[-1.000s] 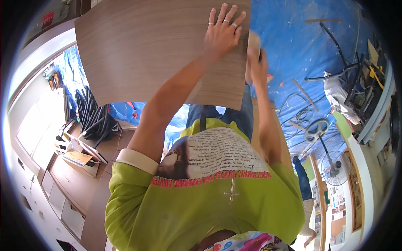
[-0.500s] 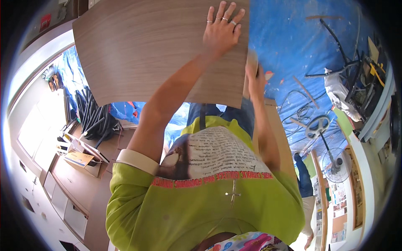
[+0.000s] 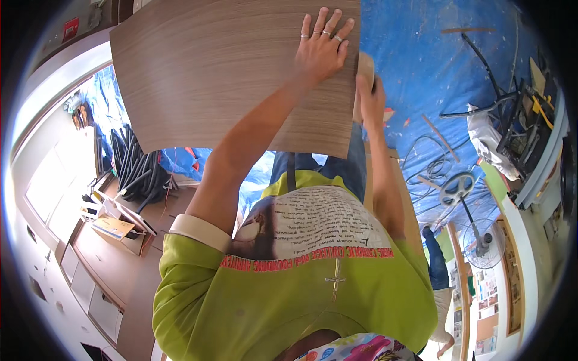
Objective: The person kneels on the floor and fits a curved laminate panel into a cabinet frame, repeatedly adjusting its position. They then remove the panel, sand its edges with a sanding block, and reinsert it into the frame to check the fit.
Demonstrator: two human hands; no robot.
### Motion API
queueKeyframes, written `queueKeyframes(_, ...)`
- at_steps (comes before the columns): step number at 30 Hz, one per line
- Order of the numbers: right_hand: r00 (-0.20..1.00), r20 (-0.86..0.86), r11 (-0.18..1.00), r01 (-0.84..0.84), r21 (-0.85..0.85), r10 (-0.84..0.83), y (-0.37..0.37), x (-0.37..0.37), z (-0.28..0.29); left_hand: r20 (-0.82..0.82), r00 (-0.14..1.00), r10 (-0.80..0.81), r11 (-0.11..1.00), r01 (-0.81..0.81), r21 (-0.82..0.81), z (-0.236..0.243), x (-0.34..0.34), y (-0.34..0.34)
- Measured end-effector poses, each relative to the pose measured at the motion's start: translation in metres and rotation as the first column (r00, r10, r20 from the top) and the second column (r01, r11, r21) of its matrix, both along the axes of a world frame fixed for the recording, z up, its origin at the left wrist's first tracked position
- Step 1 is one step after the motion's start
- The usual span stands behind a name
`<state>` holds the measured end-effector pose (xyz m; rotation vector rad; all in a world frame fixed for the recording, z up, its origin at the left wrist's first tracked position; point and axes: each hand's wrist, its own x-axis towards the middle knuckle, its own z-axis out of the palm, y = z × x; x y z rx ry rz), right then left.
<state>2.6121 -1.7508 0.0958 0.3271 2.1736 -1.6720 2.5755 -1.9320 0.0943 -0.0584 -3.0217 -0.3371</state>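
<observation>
A large brown wood-grain board (image 3: 223, 72) lies in front of me. My left hand (image 3: 319, 57) rests palm down on it near the right edge, with the fingers spread and rings on several of them. Just beyond that edge, my right hand (image 3: 371, 102) is closed round a tan, round-ended block (image 3: 366, 65), which lies along the board's side. A dark patch shows by its fingers; most of the block is hidden by the hand, so its exact kind cannot be told.
A paint-specked blue tarp (image 3: 415, 66) covers the floor. To the right are a fan (image 3: 483, 243), loose cables (image 3: 430, 150) and piled tools (image 3: 530, 114). At the left lie bundled black tubes (image 3: 135, 162) and an open carton (image 3: 114, 228). Another person's leg (image 3: 438, 259) shows lower right.
My right hand, blurred before, now shows sharply at the board's edge with the block's rounded end in sight. My left hand stays flat on the board; the whole view has shifted slightly.
</observation>
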Motion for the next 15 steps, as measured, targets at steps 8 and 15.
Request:
queueKeyframes(8, 0.993, -0.111, 0.998, -0.052, -0.033, 0.048, -0.036, -0.145, -0.014, -0.052, 0.998, -0.028, 0.999, 0.031, 0.041, 0.009, -0.011, 0.004)
queueKeyframes(15, 1.000, 0.011, 1.000, -0.008, -0.004, 0.008, 0.007, 0.012, -0.008, 0.092, 0.996, 0.003, 0.999, -0.007, 0.044, 0.011, -0.005, -0.002)
